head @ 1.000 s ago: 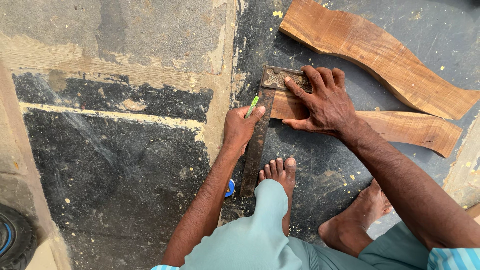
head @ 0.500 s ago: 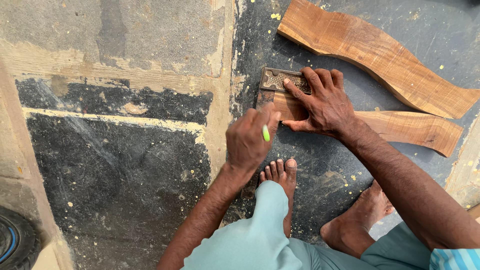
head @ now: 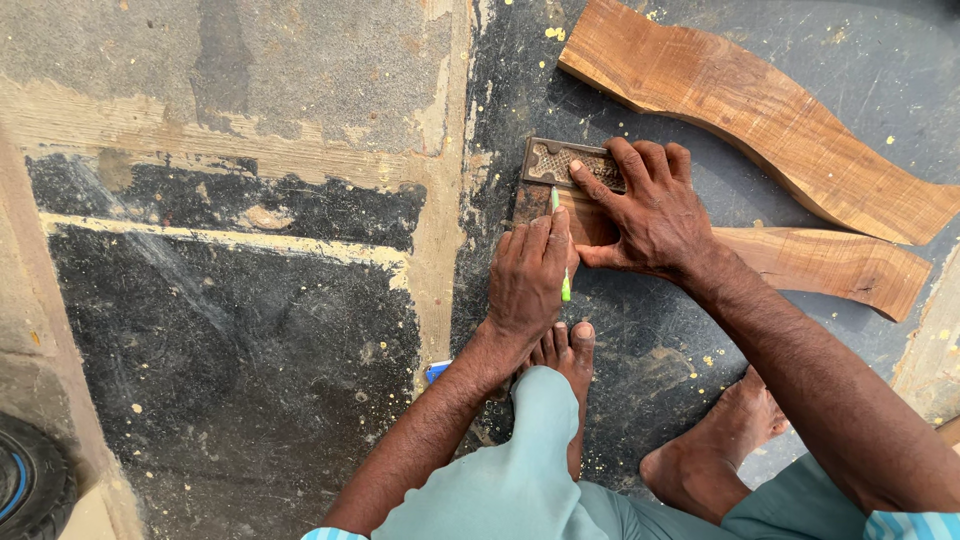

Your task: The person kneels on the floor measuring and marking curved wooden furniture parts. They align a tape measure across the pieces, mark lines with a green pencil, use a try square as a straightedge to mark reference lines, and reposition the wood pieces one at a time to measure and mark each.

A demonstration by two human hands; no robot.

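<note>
My left hand (head: 530, 275) is closed around a green pencil (head: 565, 288), whose tip points up at the end of a curved wooden piece (head: 830, 265) lying on the floor. My right hand (head: 650, 215) lies flat on that end of the wood, fingers spread, pressing down a try square (head: 552, 160) with a dark, brass-patterned stock. The square's blade runs down under my left hand and is mostly hidden. Both hands sit side by side, almost touching.
A second, longer curved wooden piece (head: 750, 110) lies above and to the right. My bare feet (head: 565, 350) rest on the dark floor just below the hands. A small blue object (head: 437, 371) peeks out by my left forearm. A tyre (head: 20, 480) sits at the bottom left.
My left hand has turned over and moved up along the square, bringing the pencil against the end of the wood. The right hand has stayed pressed on the square.
</note>
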